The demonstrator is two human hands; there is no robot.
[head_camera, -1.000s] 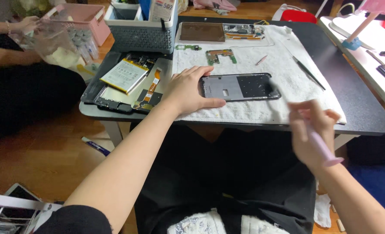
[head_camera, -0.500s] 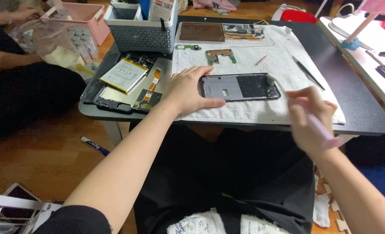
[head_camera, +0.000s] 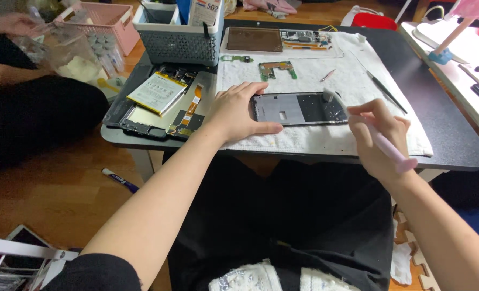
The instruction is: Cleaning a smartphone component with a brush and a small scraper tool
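Your left hand point(head_camera: 238, 112) lies flat on the left end of the phone frame point(head_camera: 298, 109), palm down and fingers spread loosely, pinning it rather than closing around it. The phone frame rests lengthwise on the white towel point(head_camera: 325, 134) near the front edge of the dark table point(head_camera: 444, 129). It is a thin dark rectangle with a grey metal inner plate, a few cut-outs showing in the middle, and a darker patch toward its right end.

Your right hand point(head_camera: 380, 137) is closed around a pink tool point(head_camera: 382, 143), held like a pen; its pale tip touches the right end of the phone frame, and its flared pink end sticks out past your wrist.

Farther back on the towel lie a small green circuit board point(head_camera: 276, 69), a brown panel point(head_camera: 254, 39), another board with parts on it point(head_camera: 305, 37), and a thin pink stick point(head_camera: 328, 75). Black tweezers point(head_camera: 386, 92) lie at the towel's right edge. To the left of the towel, a dark tray point(head_camera: 122, 116) holds a yellow-and-white battery point(head_camera: 156, 92) and an orange ribbon cable point(head_camera: 192, 105). A grey basket point(head_camera: 178, 40) stands behind the tray, with a pink basket point(head_camera: 105, 24) beside it. A blue pen point(head_camera: 119, 180) lies on the wooden floor. Another person's hand point(head_camera: 13, 24) shows at the top left, holding clear plastic.
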